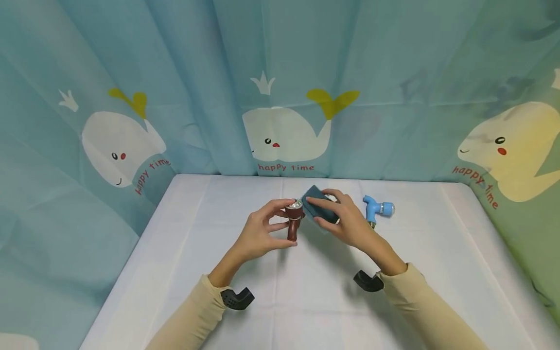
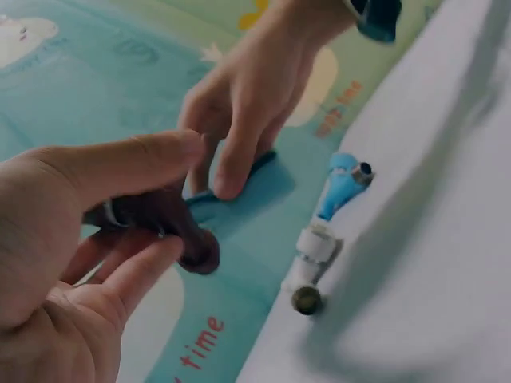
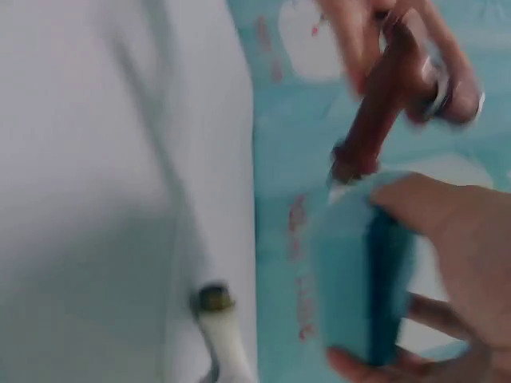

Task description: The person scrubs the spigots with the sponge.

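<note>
Dark red tap: raised above the desk, between the fingers and thumb of the left hand, which pinch it. Blue sponge: just beside the tap, gripped between the right hand's fingers and thumb; contact between sponge and tap cannot be told. Blue tap: on the desk, to the right of the right-hand fingers. White tap: near the blue one. Whale-print curtain: beyond both hands' fingers.
</note>
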A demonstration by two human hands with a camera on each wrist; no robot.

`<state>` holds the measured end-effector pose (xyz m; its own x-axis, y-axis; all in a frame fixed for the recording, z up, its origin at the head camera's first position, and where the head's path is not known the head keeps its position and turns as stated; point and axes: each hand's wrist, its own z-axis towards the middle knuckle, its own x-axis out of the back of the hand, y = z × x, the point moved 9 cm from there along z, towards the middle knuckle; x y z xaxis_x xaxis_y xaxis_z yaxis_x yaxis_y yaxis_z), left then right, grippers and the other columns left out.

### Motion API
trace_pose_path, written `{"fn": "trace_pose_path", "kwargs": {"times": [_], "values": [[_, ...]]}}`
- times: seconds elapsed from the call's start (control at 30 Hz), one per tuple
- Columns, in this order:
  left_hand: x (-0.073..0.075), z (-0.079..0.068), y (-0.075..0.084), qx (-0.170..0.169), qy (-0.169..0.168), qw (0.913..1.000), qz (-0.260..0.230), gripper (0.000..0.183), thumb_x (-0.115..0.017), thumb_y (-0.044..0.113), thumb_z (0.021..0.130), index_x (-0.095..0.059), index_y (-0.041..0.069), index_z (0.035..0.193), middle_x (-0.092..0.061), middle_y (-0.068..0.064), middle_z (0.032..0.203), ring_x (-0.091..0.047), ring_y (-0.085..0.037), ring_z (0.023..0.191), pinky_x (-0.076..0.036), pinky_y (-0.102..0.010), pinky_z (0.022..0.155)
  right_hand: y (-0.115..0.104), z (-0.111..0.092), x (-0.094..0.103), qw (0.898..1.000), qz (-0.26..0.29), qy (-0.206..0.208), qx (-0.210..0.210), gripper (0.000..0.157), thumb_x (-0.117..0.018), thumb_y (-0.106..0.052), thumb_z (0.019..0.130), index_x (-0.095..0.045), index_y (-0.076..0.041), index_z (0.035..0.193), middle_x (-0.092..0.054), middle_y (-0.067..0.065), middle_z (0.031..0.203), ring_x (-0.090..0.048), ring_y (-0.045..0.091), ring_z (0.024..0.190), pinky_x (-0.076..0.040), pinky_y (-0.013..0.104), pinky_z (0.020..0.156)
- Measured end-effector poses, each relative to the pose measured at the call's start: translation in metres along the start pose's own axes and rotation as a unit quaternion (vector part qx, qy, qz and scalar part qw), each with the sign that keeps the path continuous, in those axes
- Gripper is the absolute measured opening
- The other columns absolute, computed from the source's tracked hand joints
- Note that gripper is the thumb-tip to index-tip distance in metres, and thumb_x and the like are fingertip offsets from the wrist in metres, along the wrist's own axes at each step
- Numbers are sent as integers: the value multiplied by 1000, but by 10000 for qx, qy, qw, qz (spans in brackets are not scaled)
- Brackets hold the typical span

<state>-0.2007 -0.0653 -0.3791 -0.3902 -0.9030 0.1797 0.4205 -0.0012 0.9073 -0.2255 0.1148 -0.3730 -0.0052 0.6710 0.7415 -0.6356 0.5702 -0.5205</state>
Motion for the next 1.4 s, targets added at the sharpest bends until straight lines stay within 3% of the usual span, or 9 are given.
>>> {"fn": "trace_pose_path", "kwargs": {"times": [0.13, 0.2, 0.3, 0.53, 0.77, 0.9, 1.07, 1.23, 1.4], "values": [[8, 1, -8, 235, 551, 9960, -667, 85, -85, -17, 71, -46, 5, 143, -53, -16, 141, -58, -31, 122, -58, -43, 94, -1, -5, 7, 9941, 569, 904, -174, 54, -81, -11, 90, -65, -17, 141, -54, 18, 141, -61, 34, 114, -57, 40, 73], [12, 2, -10, 289, 826, 9922, -891, 84, -83, -19, 71, -43, 2, 142, -53, -20, 139, -58, -33, 121, -58, -44, 92, -9, -8, 2, 9908, 826, 1069, -87, 56, -80, -11, 89, -63, -17, 142, -54, 17, 141, -62, 33, 113, -58, 38, 70], [16, 3, -13, 350, 1097, 9866, -1160, 83, -82, -19, 72, -39, 0, 140, -54, -25, 137, -59, -34, 121, -59, -45, 92, -19, -9, -7, 9905, 715, 1178, 34, 56, -81, -10, 88, -63, -16, 141, -52, 21, 141, -61, 37, 115, -59, 48, 77], [16, 7, -10, 251, 1362, 9796, -1459, 82, -82, -21, 71, -36, 0, 135, -52, -25, 137, -58, -30, 114, -59, -42, 91, -34, -13, -8, 9842, 932, 1489, 199, 59, -83, -8, 85, -63, -16, 141, -50, 17, 143, -64, 32, 106, -59, 44, 72], [17, 7, -12, 356, 1529, 9726, -1714, 79, -78, -26, 70, -35, 4, 130, -53, -23, 133, -59, -28, 112, -60, -39, 88, -35, -18, -12, 9805, 763, 1797, 202, 60, -83, -6, 84, -63, -16, 139, -49, 19, 142, -62, 34, 107, -58, 52, 79], [17, 6, -7, 302, 1331, 9780, -1576, 79, -79, -25, 69, -35, 2, 129, -51, -24, 136, -58, -31, 116, -60, -42, 90, -31, -17, -12, 9843, 697, 1599, 274, 57, -82, -11, 86, -63, -16, 139, -49, 20, 142, -62, 33, 104, -58, 50, 79], [16, 3, 2, 234, 894, 9870, -1315, 77, -81, -24, 66, -38, -2, 126, -49, -23, 139, -58, -31, 122, -59, -46, 90, -1, -9, 0, 9869, 980, 1247, -303, 54, -78, -8, 91, -62, -16, 142, -55, 14, 138, -61, 29, 100, -57, 38, 74], [7, 0, 10, 229, 202, 9943, -1025, 77, -82, -25, 65, -39, -3, 125, -46, -24, 142, -57, -31, 123, -59, -49, 88, 6, -3, 0, 9830, 1788, 32, -414, 51, -73, -12, 97, -60, -17, 145, -59, 8, 140, -61, 25, 98, -57, 33, 74], [2, -5, 12, 396, -198, 9958, -798, 76, -83, -23, 67, -41, 1, 125, -47, -21, 143, -57, -27, 120, -58, -47, 92, 18, 0, 4, 9813, 1803, -512, -445, 46, -71, -10, 98, -62, -14, 143, -61, 11, 139, -64, 22, 94, -56, 33, 69]]}}
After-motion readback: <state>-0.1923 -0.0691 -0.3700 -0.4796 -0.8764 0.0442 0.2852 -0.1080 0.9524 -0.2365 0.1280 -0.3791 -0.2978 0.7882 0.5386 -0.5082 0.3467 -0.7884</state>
